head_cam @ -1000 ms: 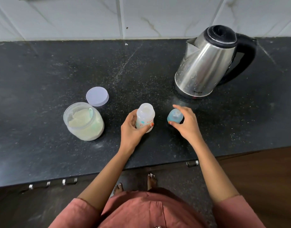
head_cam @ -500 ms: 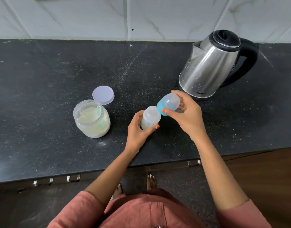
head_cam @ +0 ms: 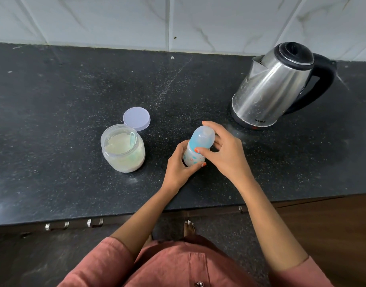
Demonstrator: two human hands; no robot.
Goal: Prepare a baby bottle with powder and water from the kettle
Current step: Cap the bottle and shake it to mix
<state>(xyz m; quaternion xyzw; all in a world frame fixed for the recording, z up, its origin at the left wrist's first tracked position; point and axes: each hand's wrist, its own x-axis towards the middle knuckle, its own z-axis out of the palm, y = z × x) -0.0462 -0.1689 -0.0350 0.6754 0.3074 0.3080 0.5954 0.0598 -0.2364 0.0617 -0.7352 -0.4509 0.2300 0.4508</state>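
A small baby bottle [head_cam: 190,156] with coloured print stands on the black counter [head_cam: 74,90]. My left hand [head_cam: 178,166] is wrapped around its lower body. My right hand [head_cam: 223,150] holds the blue cap with a clear dome [head_cam: 201,138], which now sits on top of the bottle. To the left stands an open clear jar of pale powder [head_cam: 123,149] with a scoop inside. The steel kettle [head_cam: 275,88] with a black lid and handle stands at the back right, lid closed.
The jar's round lilac lid [head_cam: 136,118] lies flat just behind the jar. A tiled wall [head_cam: 178,21] runs behind the counter. The counter's front edge lies close under my forearms, with wooden floor [head_cam: 333,224] at the lower right.
My right hand picked the blue cap up from the counter, carried it left and set it on top of the bottle. My left hand kept hold of the bottle.
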